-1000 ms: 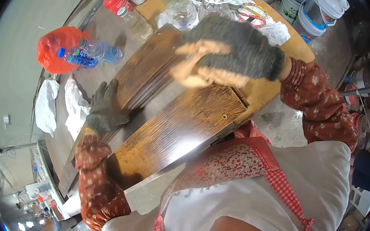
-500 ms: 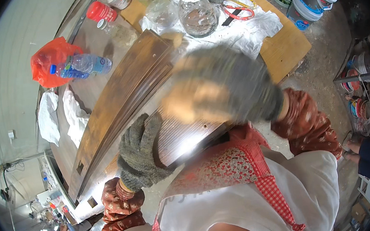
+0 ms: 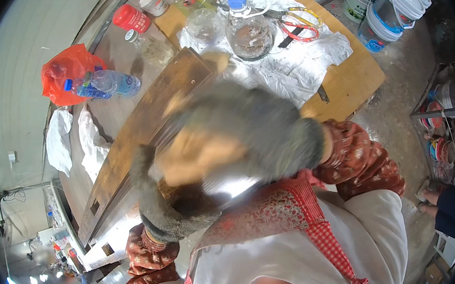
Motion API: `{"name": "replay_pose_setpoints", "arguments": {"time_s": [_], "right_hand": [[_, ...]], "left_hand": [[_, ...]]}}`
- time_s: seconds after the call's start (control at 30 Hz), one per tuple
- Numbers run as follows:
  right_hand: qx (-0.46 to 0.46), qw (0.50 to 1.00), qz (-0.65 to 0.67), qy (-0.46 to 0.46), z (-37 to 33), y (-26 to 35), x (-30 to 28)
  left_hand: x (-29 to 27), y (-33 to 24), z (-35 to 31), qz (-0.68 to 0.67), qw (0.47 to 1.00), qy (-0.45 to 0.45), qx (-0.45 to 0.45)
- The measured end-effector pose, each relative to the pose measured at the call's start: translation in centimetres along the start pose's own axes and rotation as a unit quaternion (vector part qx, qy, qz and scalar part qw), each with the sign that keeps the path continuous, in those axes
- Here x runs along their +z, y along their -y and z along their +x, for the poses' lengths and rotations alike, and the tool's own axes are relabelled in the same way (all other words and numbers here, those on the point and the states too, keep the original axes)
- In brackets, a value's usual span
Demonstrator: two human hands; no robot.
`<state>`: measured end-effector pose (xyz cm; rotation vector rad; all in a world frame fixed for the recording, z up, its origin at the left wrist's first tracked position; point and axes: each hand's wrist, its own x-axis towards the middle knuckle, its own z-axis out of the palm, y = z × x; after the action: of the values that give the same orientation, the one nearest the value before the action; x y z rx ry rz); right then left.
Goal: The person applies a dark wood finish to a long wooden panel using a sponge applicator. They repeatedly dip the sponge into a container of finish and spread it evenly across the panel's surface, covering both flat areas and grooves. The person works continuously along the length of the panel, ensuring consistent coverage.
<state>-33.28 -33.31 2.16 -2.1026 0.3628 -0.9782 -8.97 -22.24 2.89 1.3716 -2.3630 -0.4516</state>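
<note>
My left hand (image 3: 159,204), in a grey knit glove, curls around the near end of a brown wooden board (image 3: 184,193) in front of my apron. Its fingers reach up one side, and the thumb side lies along the other. My right hand (image 3: 237,132), in a dark grey glove with bare fingertips showing, is over the board and smeared by motion. Whether it holds anything is hidden by the blur. Beyond the hands, a long curved wooden piece (image 3: 132,132) with a slot near its lower end lies on the table.
Blue-capped bottles (image 3: 116,82) lie by a red plastic bag (image 3: 64,67). A clear jar with a blue lid (image 3: 249,34) and red-handled scissors (image 3: 299,30) rest on a white sheet (image 3: 323,49). Buckets (image 3: 386,20) stand on the floor at far right. Another person's legs (image 3: 442,205) show at right.
My right hand has swept left and nearer to me, towards my left hand. The fingers of my left hand have shifted to the board's left side. The view has tilted slightly.
</note>
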Motion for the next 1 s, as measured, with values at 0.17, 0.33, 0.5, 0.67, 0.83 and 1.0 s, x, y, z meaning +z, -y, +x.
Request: {"name": "replay_pose_setpoints", "arguments": {"time_s": [0.17,0.33,0.5,0.67,0.83,1.0], "right_hand": [[-0.008,0.990,0.139,0.030,1.3,-2.3,0.0],[0.297,0.934,-0.187,-0.067,1.0,-12.3,-0.4],[0.235,0.914,-0.323,-0.064,2.2,-17.9,4.0],[0.319,0.906,-0.275,-0.054,1.9,-16.7,2.7],[0.262,0.949,-0.119,-0.132,-5.1,-12.8,0.2],[0.188,0.963,-0.010,-0.194,-8.2,-9.1,-0.5]], "left_hand": [[-0.9,-1.8,2.9,0.016,0.995,-0.022,0.096],[0.2,-1.1,0.0,0.023,0.998,-0.035,0.038],[1.2,-1.5,-0.3,0.080,0.993,-0.079,0.044],[0.7,-1.4,-0.9,0.075,0.993,-0.090,0.034],[1.0,-1.3,-1.7,0.008,0.995,-0.078,-0.068],[1.9,-1.2,-0.7,0.034,0.990,-0.111,-0.079]]}}
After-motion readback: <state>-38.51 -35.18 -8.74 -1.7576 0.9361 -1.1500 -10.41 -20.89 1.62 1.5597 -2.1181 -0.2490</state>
